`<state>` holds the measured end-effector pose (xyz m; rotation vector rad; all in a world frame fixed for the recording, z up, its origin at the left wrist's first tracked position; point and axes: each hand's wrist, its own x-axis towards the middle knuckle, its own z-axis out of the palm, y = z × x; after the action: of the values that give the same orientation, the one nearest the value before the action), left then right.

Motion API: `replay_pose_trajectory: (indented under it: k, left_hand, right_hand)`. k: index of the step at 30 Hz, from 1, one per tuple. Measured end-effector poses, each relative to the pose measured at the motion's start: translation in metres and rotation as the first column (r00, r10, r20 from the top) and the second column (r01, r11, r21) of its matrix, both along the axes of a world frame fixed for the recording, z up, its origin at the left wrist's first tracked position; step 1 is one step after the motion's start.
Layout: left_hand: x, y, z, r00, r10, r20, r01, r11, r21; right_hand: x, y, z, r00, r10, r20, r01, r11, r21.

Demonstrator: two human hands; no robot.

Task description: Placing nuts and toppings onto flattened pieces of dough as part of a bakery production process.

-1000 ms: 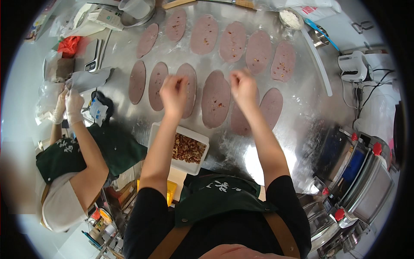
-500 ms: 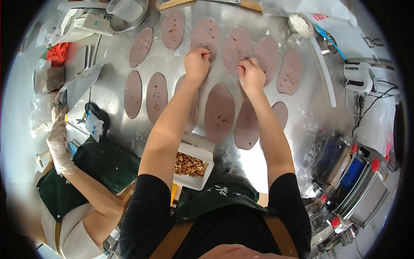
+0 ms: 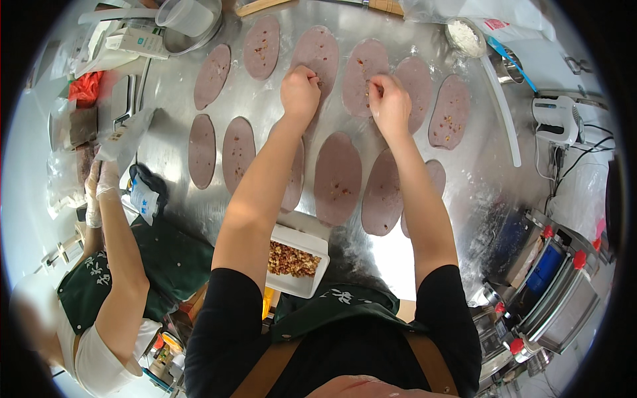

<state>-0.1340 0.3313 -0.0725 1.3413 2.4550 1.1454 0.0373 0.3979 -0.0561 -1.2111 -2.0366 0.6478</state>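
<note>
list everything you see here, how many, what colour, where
Steel table: 1, silver, centre
Flat oval slabs: 12, dusky pink, two rows on it
Tray: 1, white, near edge
Chopped nuts: many, brown, in the tray
White powder: 1 bowlful, white, far right
Corded appliance: 1, white, right
Machine: 1, metallic with red knobs, lower right
Carton: 1, white, far left
Red bag: 1, red, left
Co-worker: 1, green apron, left
Smaller clutter: uncounted, mixed, edges
Left hand, right hand: 2, bare, over far-row slabs

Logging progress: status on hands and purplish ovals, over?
Left hand pinched over one upper oval. Right hand at right edge of neighbouring oval. Left forearm partly hiding white tray.
</note>
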Motion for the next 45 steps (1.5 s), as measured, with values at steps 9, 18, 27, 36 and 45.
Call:
replay_pose_trajectory:
  k: [9,18,27,36,45]
  left_hand:
    - [0.002,-0.012,0.008,0.999,-0.028,0.024,0.025,0.99,0.14]
    - [0.032,-0.067,0.07,0.95,0.031,0.31,-0.053,0.997,0.064]
    - [0.065,-0.265,0.15,0.818,0.147,0.557,-0.214,0.975,0.057]
    - [0.103,-0.36,0.136,0.994,0.023,0.103,0.008,0.957,-0.289]
    - [0.105,-0.339,0.144,0.989,0.065,0.136,-0.032,0.972,-0.233]
  right_hand:
    - [-0.039,0.04,0.001,0.966,0.103,0.235,-0.123,0.99,0.073]
    - [-0.046,0.051,0.005,0.919,0.107,0.379,-0.134,0.99,0.046]
    - [0.002,-0.121,0.116,0.735,0.539,-0.411,-0.677,0.618,-0.4]
    - [0.049,-0.28,0.086,0.487,0.853,-0.189,-0.872,0.465,-0.15]
    - [0.075,-0.211,0.058,0.93,0.363,0.054,-0.357,0.929,-0.096]
